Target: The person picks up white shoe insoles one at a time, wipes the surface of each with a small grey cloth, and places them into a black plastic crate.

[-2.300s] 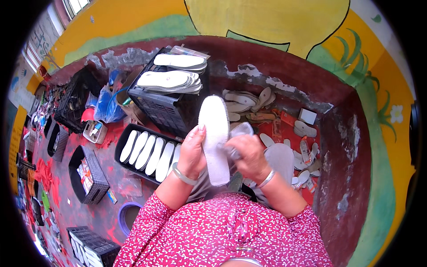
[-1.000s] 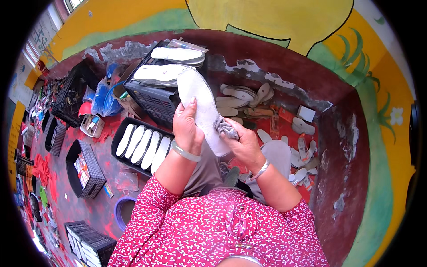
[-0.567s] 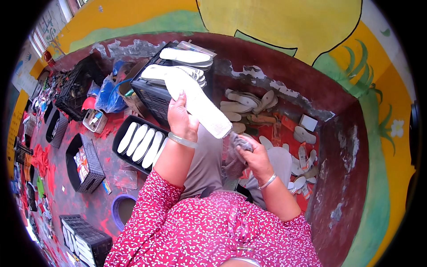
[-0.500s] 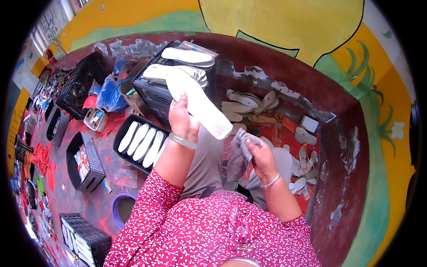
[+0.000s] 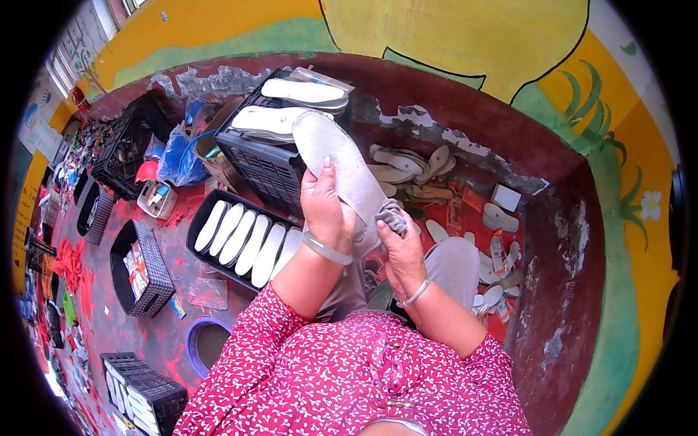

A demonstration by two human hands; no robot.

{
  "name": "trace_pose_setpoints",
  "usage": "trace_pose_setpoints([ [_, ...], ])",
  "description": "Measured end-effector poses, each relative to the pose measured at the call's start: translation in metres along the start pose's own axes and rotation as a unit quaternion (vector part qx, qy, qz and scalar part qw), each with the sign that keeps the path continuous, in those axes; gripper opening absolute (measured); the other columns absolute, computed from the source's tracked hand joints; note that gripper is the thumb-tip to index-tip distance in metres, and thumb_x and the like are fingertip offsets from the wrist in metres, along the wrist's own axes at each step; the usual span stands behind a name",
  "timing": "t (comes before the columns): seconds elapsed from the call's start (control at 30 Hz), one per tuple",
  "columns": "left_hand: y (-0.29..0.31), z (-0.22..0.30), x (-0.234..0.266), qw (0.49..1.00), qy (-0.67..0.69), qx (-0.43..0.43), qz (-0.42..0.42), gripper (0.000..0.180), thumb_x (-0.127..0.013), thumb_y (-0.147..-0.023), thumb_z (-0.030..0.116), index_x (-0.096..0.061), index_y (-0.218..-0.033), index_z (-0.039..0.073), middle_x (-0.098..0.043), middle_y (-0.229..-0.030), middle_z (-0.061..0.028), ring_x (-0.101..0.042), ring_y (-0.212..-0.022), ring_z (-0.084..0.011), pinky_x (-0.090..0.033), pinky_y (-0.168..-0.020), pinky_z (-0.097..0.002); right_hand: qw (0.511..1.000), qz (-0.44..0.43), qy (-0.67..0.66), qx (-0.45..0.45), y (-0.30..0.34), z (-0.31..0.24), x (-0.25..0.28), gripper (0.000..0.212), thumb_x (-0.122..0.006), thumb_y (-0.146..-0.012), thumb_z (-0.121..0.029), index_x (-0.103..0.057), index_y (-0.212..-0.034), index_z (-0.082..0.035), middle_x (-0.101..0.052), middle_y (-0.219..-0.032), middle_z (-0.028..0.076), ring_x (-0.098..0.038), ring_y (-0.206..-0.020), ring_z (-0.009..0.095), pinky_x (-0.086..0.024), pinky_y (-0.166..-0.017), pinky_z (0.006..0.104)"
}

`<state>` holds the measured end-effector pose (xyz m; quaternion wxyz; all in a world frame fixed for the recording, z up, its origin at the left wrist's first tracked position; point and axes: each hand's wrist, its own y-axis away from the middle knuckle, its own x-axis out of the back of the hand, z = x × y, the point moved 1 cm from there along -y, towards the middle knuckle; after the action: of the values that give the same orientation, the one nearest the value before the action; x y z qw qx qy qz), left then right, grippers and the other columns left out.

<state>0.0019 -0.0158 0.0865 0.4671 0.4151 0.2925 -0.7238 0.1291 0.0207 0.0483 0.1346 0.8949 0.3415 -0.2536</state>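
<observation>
In the air, near the black crate (image 5: 263, 168), the left hand (image 5: 326, 212) is pinching a white insole (image 5: 336, 151); the right hand's (image 5: 404, 256) fingers pinch a grey cloth (image 5: 390, 216) (it is crumpled) at the insole's lower end.

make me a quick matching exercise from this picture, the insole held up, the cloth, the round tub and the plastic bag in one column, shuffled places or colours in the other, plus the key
Things
1. raised insole
2. cloth
3. round tub
4. plastic bag

Places or colours
A. purple
B. bunched in the right hand
C. blue
D. gripped in the left hand

Right pairs: 1-D, 2-B, 3-A, 4-C
</observation>
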Motion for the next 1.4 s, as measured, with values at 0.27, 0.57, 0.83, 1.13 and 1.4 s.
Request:
trace_pose_setpoints([
  [0.27, -0.011, 0.004, 0.013, 0.991, 0.040, 0.122, 0.047, 0.027, -0.045, -0.095, 0.008, -0.048, -0.120, 0.000, -0.058, -0.114, -0.0127, -0.057, -0.103, -0.0253, -0.045, -0.092, -0.0398, 0.985, 0.014, 0.133, 0.109, -0.003, 0.000, 0.021, 0.028, -0.059, -0.088, -0.005, -0.055, -0.115, -0.001, -0.061, -0.094, 0.000, -0.055, -0.081, 0.006, -0.046, -0.073, 0.0205],
  [0.57, -0.031, 0.025, 0.031, 0.995, 0.009, 0.077, 0.059, 0.033, -0.044, -0.095, 0.010, -0.044, -0.126, 0.000, -0.054, -0.119, -0.0147, -0.053, -0.110, -0.0290, -0.042, -0.096, -0.0442, 0.954, -0.085, 0.271, 0.096, 0.002, -0.020, 0.039, 0.038, -0.063, -0.083, 0.002, -0.053, -0.120, 0.001, -0.061, -0.101, 0.001, -0.057, -0.090, 0.007, -0.045, -0.082, 0.0222],
  [0.83, -0.024, 0.034, 0.030, 0.992, 0.029, 0.109, 0.053, 0.031, -0.047, -0.094, 0.009, -0.046, -0.124, 0.000, -0.056, -0.117, -0.0131, -0.054, -0.108, -0.0269, -0.043, -0.096, -0.0423, 0.999, -0.037, -0.011, -0.021, -0.011, -0.055, 0.073, 0.029, -0.054, -0.094, -0.025, -0.056, -0.112, -0.003, -0.062, -0.099, 0.003, -0.058, -0.092, 0.012, -0.046, -0.083, 0.0279],
  [1.13, 0.004, 0.007, 0.024, 0.981, -0.026, 0.187, -0.045, 0.025, -0.048, -0.094, 0.011, -0.051, -0.116, 0.000, -0.061, -0.107, -0.0119, -0.060, -0.095, -0.0237, -0.049, -0.085, -0.0390, 0.982, -0.148, 0.115, 0.014, 0.012, -0.063, 0.038, 0.032, -0.064, -0.085, -0.005, -0.052, -0.114, -0.006, -0.059, -0.101, 0.001, -0.055, -0.093, 0.008, -0.045, -0.080, 0.0241],
  [1.4, 0.056, -0.012, 0.019, 0.947, -0.098, 0.261, -0.158, 0.019, -0.052, -0.093, 0.011, -0.057, -0.109, 0.001, -0.064, -0.098, -0.0070, -0.062, -0.085, -0.0142, -0.051, -0.077, -0.0296, 0.945, -0.076, 0.278, 0.157, 0.012, -0.057, 0.031, 0.021, -0.067, -0.082, -0.003, -0.057, -0.101, -0.005, -0.059, -0.088, -0.002, -0.054, -0.082, 0.005, -0.045, -0.073, 0.0207],
])
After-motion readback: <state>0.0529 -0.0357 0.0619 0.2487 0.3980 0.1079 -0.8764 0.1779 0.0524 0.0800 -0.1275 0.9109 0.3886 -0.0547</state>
